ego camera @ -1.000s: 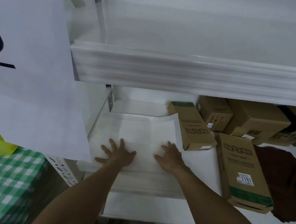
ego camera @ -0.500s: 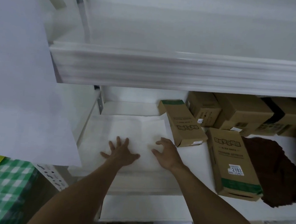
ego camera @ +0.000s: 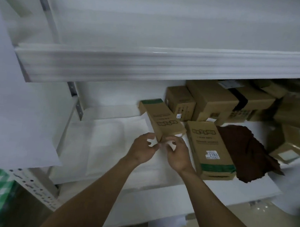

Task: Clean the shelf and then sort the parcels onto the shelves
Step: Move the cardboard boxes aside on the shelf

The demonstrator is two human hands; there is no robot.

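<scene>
Pinching slim box (ego camera: 164, 123) at near edge, L hand (ego camera: 143, 150) + R hand (ego camera: 178, 157); room on paper liner (ego camera: 97, 139) to left.

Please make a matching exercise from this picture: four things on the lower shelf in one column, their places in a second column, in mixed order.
1. brown cloth
2. carton labelled 2193
3. white paper sheet
4. slanted carton

a. spread flat, furthest left
b. near end gripped by the left hand and right hand
c. between items 1 and 4
d. furthest right of the four

Pairs: 1-d, 2-c, 3-a, 4-b
</scene>
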